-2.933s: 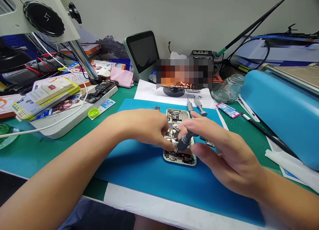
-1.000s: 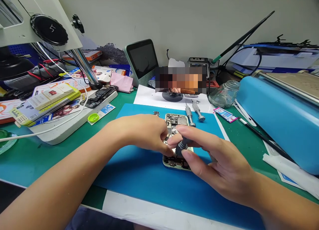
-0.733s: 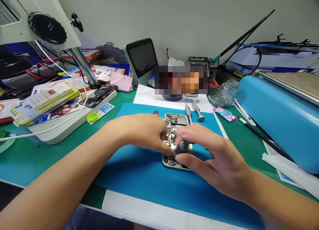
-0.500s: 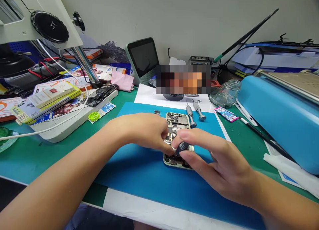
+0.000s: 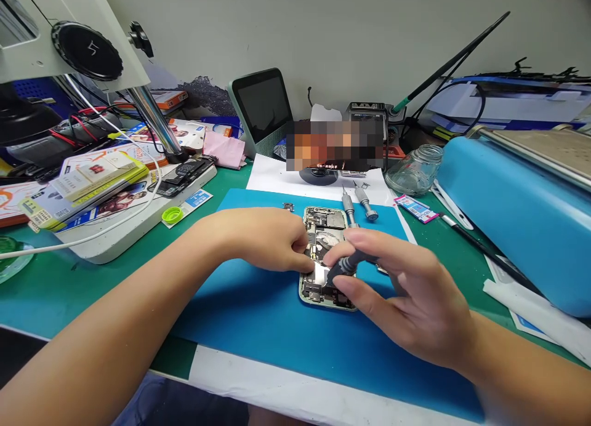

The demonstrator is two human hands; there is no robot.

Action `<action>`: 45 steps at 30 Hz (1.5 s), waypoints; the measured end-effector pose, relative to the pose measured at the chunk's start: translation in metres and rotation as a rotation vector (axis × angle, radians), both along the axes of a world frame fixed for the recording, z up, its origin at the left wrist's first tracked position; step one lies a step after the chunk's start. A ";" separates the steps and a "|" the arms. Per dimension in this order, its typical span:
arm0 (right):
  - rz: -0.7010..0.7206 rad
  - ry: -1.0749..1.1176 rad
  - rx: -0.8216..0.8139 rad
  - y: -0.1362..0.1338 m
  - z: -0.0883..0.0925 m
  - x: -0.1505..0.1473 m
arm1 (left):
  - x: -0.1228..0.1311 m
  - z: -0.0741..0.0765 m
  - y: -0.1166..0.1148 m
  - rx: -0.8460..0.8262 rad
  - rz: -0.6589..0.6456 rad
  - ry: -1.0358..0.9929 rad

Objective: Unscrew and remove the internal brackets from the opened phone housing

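Note:
An opened smartphone [image 5: 329, 241] lies on the blue mat [image 5: 258, 327] with its inner boards and parts bare. My left hand [image 5: 265, 238] holds the phone by its left edge, its fingers curled and partly hidden. My right hand [image 5: 406, 297] is closed on a dark grey tool with a ridged grip [image 5: 345, 267]. Its lower end reaches the lower part of the phone; I cannot make out the tip or the exact kind of tool. Behind the phone lie two grey screwdrivers [image 5: 366, 204]. A small phone part [image 5: 289, 207] sits by the phone's top left.
A microscope stand [image 5: 159, 121] with boxes and another opened phone [image 5: 184, 175] fills the left side. At the back stand a smart display [image 5: 262, 109] and a glass jar [image 5: 418, 170]. To the right are a blue machine [image 5: 512, 223] and a black-handled tool [image 5: 489, 253].
The tool in my right hand has tilted over, and the hand has shifted slightly right. My left hand stays at the phone's edge. The whole view has shifted a little.

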State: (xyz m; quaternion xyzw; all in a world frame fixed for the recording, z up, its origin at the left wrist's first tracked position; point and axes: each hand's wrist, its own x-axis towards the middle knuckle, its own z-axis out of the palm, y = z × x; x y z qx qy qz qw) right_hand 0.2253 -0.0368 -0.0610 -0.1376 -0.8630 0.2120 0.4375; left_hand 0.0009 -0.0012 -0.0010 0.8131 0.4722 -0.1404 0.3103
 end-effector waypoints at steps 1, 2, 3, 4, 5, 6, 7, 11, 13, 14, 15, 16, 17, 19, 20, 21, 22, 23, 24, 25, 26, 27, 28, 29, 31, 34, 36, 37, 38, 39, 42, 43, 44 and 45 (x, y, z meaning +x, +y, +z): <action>-0.008 0.034 -0.039 -0.001 0.000 0.000 | 0.000 0.000 0.000 -0.003 -0.001 0.002; -0.014 0.070 -0.082 -0.003 0.001 -0.001 | 0.000 0.000 0.000 -0.006 -0.002 0.003; -0.016 0.098 -0.119 -0.004 0.001 -0.001 | 0.000 0.000 0.000 -0.008 -0.003 0.003; -0.014 0.110 -0.141 -0.005 0.001 -0.002 | 0.000 0.001 0.000 -0.009 -0.004 0.002; -0.008 0.109 -0.144 -0.005 0.001 -0.002 | 0.000 0.001 0.000 -0.011 -0.004 0.002; -0.001 0.094 -0.136 -0.005 0.000 -0.002 | 0.000 0.001 0.000 -0.013 -0.004 0.003; 0.006 0.075 -0.123 -0.005 -0.001 -0.003 | 0.000 0.002 0.000 -0.015 -0.004 0.005; 0.007 0.033 -0.111 -0.002 -0.005 -0.003 | 0.000 0.003 0.000 -0.022 -0.009 0.010; 0.014 0.030 -0.118 -0.001 -0.005 -0.003 | -0.001 0.004 0.000 -0.022 -0.014 0.011; 0.016 0.032 -0.122 -0.001 -0.006 -0.003 | -0.001 0.004 0.000 -0.022 -0.016 0.011; 0.019 0.035 -0.124 -0.002 -0.006 -0.003 | -0.001 0.004 0.000 -0.022 -0.019 0.010; 0.019 0.034 -0.130 -0.002 -0.006 -0.003 | -0.001 0.004 0.000 -0.023 -0.021 0.009; 0.018 0.031 -0.137 -0.002 -0.006 -0.003 | -0.001 0.004 0.000 -0.022 -0.022 0.007; 0.022 0.030 -0.151 -0.002 -0.007 -0.003 | -0.001 0.004 0.000 -0.020 -0.023 0.005; 0.024 0.028 -0.158 -0.001 -0.007 -0.003 | -0.001 0.004 0.000 -0.018 -0.022 0.003; 0.025 0.025 -0.165 -0.001 -0.008 -0.003 | -0.001 0.003 0.000 -0.016 -0.021 0.003; 0.026 0.023 -0.167 0.000 -0.009 -0.003 | -0.001 0.003 -0.001 -0.015 -0.021 0.002; 0.026 0.023 -0.164 0.000 -0.009 -0.003 | -0.001 0.003 -0.001 -0.013 -0.020 0.001; 0.019 0.018 -0.164 0.000 -0.010 -0.003 | -0.001 0.003 -0.001 -0.012 -0.019 0.000; 0.012 0.017 -0.161 0.000 -0.010 -0.003 | -0.001 0.003 -0.001 -0.010 -0.018 -0.001; 0.008 0.017 -0.157 0.000 -0.010 -0.003 | -0.001 0.003 -0.001 -0.009 -0.016 -0.003; 0.007 0.018 -0.151 0.000 -0.009 -0.003 | -0.001 0.002 -0.002 -0.008 -0.015 -0.005; 0.007 0.017 -0.146 0.000 -0.008 -0.003 | -0.001 0.002 -0.002 -0.008 -0.013 -0.008; 0.007 0.017 -0.143 0.000 -0.008 -0.002 | -0.001 0.002 -0.002 -0.007 -0.012 -0.011; 0.018 0.025 -0.131 0.000 -0.006 -0.002 | -0.001 0.002 -0.001 -0.005 -0.010 -0.018; 0.017 0.031 -0.127 0.001 -0.006 -0.001 | -0.003 0.003 0.000 0.015 -0.011 -0.040; 0.004 0.042 -0.124 0.002 -0.007 -0.001 | -0.005 0.005 0.000 0.035 -0.012 -0.072; -0.007 0.050 -0.123 0.003 -0.008 -0.001 | -0.006 0.006 0.000 0.050 -0.012 -0.098; -0.017 0.062 -0.119 0.003 -0.008 -0.001 | -0.007 0.007 0.000 0.067 -0.015 -0.128; -0.031 0.074 -0.115 0.004 -0.008 0.000 | -0.007 0.008 0.000 0.086 -0.020 -0.160; -0.088 0.114 -0.114 0.005 -0.007 0.002 | -0.004 0.008 0.000 0.146 -0.055 -0.236; -0.110 0.130 -0.114 0.006 -0.006 0.003 | -0.002 0.007 0.000 0.161 -0.066 -0.255; -0.131 0.143 -0.113 0.007 -0.006 0.004 | 0.000 0.006 0.000 0.175 -0.078 -0.277; -0.153 0.152 -0.113 0.008 -0.005 0.005 | 0.002 0.004 0.000 0.189 -0.087 -0.299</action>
